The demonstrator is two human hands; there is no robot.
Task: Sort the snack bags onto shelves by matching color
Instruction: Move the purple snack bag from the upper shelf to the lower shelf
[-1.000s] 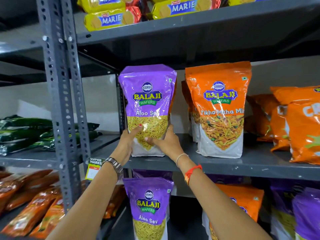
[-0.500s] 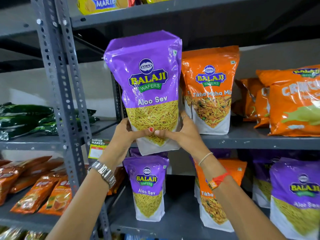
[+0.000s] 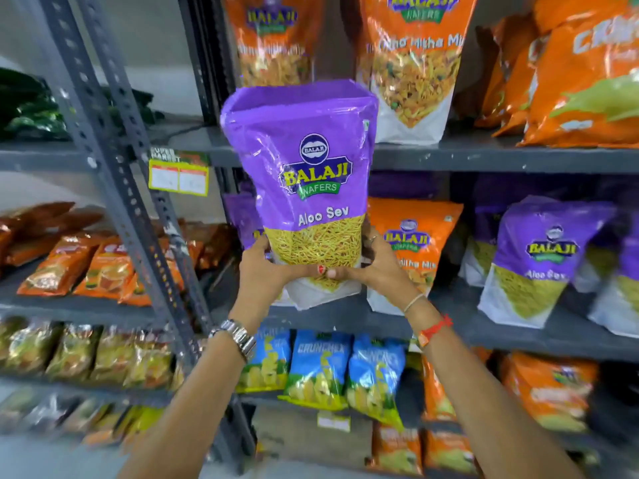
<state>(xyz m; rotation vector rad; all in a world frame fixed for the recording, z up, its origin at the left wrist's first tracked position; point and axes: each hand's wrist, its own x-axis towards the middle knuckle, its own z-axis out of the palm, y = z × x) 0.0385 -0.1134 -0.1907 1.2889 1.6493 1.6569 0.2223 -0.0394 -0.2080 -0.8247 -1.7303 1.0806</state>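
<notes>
I hold a purple Aloo Sev bag (image 3: 304, 174) upright in front of the racks. My left hand (image 3: 262, 267) and my right hand (image 3: 377, 264) grip its lower part from both sides, thumbs meeting on the front. It hangs before the middle shelf (image 3: 449, 326), where an orange Tikha Mitha Mix bag (image 3: 411, 243) stands just right of it and purple Aloo Sev bags (image 3: 543, 257) stand further right. Another purple bag (image 3: 242, 216) is mostly hidden behind the held one. The upper shelf (image 3: 484, 155) carries orange bags (image 3: 411, 63).
A grey perforated upright (image 3: 114, 160) divides the left rack, with a yellow price tag (image 3: 178, 176) beside it. Orange packets (image 3: 79, 267) lie on the left shelf, green ones (image 3: 27, 112) above, yellow ones (image 3: 86, 354) below. Blue Crunchex bags (image 3: 321, 368) stand on the lower shelf.
The purple bag came off the upper shelf and has dropped with both hands to the level of the middle shelf. My view has tilted down, showing lower shelves.
</notes>
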